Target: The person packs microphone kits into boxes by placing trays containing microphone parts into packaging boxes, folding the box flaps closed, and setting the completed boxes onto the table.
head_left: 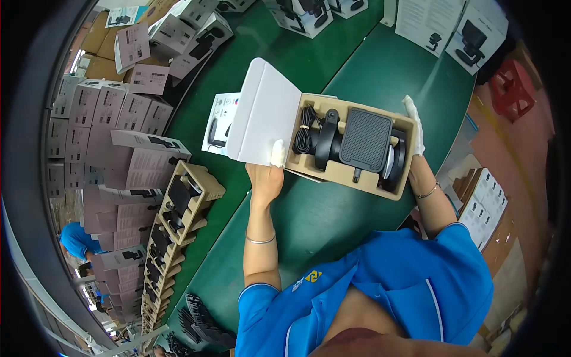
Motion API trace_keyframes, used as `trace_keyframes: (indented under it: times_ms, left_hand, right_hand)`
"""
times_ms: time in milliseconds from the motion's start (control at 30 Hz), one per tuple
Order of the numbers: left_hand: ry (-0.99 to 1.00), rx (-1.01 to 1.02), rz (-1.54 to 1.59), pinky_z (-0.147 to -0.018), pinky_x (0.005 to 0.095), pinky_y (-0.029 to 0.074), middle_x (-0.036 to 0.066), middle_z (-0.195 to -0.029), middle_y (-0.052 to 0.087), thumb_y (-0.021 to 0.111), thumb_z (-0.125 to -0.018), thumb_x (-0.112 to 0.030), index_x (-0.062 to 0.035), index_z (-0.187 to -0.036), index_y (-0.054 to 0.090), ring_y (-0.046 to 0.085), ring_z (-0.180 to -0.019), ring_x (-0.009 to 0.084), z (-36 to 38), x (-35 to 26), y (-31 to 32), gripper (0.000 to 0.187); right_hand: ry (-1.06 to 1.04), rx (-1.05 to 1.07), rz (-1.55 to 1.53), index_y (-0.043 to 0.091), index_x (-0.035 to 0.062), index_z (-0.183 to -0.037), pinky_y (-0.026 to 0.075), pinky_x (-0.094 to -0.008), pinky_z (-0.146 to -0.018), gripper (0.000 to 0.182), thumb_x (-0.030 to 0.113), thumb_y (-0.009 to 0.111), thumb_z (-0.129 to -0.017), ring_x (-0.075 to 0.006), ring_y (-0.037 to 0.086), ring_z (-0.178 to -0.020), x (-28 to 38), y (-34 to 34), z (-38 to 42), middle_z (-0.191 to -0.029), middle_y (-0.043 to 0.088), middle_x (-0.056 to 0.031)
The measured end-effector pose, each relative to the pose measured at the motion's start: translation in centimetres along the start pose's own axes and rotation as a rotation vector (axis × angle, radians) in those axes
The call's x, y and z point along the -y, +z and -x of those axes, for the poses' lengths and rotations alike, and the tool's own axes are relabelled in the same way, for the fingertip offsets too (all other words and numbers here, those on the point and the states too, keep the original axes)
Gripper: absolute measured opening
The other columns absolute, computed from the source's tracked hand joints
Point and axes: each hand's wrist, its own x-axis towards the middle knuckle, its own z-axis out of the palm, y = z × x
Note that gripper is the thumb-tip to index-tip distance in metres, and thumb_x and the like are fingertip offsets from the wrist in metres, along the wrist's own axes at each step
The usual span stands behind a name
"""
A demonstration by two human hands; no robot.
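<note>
I hold an open product box (351, 178) over the green table (309, 220). Its brown pulp tray carries a black device with a dotted square face (364, 140), a black bracket and a coiled black cable (305, 130). The white lid flap (264, 110) stands up on the left side. My left hand (266, 172), with white finger cots, grips the box's near left edge, thumb on the lid. My right hand (414, 126), also covered in white, grips the box's right end.
A leaflet (217, 122) lies on the table behind the lid. A stack of filled pulp trays (172, 220) stands to the left, black parts (199, 321) below it. Printed boxes (125, 113) are piled far left and along the back. A person in blue (74, 241) works at far left.
</note>
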Motion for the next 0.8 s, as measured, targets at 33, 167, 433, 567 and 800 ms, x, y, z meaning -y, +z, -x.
trace_keyframes:
  times_ms: [33, 167, 433, 567, 800]
  left_hand:
    - [-0.001, 0.007, -0.009, -0.087, 0.0401, 0.040, 0.019, -0.119, 0.052, 0.049, -0.087, -0.021, 0.0026, -0.118, 0.048, 0.053, -0.102, 0.0347, 0.0, 0.1, -0.1, 0.039]
    - [0.017, 0.033, -0.020, -0.089, 0.0410, 0.038, 0.019, -0.118, 0.053, 0.050, -0.086, -0.022, 0.0019, -0.119, 0.048, 0.051, -0.104, 0.0354, 0.5, 0.6, -0.2, 0.041]
    - [0.136, -0.004, -0.188, -0.101, 0.0452, 0.027, 0.017, -0.122, 0.052, 0.054, -0.081, -0.021, -0.0019, -0.124, 0.047, 0.044, -0.118, 0.0330, 0.9, 1.2, -0.2, 0.047]
    - [0.112, 0.051, -0.237, -0.104, 0.0473, 0.023, 0.014, -0.125, 0.050, 0.054, -0.080, -0.023, -0.0037, -0.124, 0.048, 0.039, -0.123, 0.0305, 1.2, 0.3, -0.5, 0.049]
    - [0.182, -0.125, -0.245, -0.104, 0.0483, 0.022, 0.003, -0.126, 0.052, 0.050, -0.082, -0.028, -0.0080, -0.121, 0.052, 0.038, -0.125, 0.0281, 1.3, -0.8, 0.0, 0.044]
  right_hand:
    - [0.050, 0.012, -0.053, 0.040, 0.0079, -0.128, 0.043, -0.0236, -0.074, 0.040, 0.025, 0.043, -0.092, -0.0134, 0.055, -0.074, 0.2, 0.2, 0.1, -0.086, 0.060, -0.0063]
    - [0.239, 0.042, -0.260, 0.048, 0.0087, -0.117, 0.045, -0.0254, -0.074, 0.035, 0.030, 0.047, -0.089, -0.0148, 0.057, -0.074, 1.8, 0.3, 0.9, -0.085, 0.061, -0.0062]
    - [0.336, -0.192, -0.355, 0.058, 0.0110, -0.095, 0.044, -0.0264, -0.067, 0.028, 0.037, 0.054, -0.085, -0.0155, 0.055, -0.065, 1.6, 7.5, 1.7, -0.080, 0.060, -0.0055]
    - [0.135, -0.161, -0.161, 0.057, 0.0077, -0.087, 0.040, -0.0250, -0.067, 0.027, 0.033, 0.048, -0.089, -0.0134, 0.049, -0.068, 1.0, 10.2, 0.3, -0.075, 0.056, -0.0042]
    - [-0.339, -0.047, 0.321, 0.051, 0.0012, -0.095, 0.041, -0.0265, -0.073, 0.021, 0.019, 0.040, -0.092, -0.0134, 0.047, -0.075, -0.8, 9.6, 9.3, -0.081, 0.052, -0.0058]
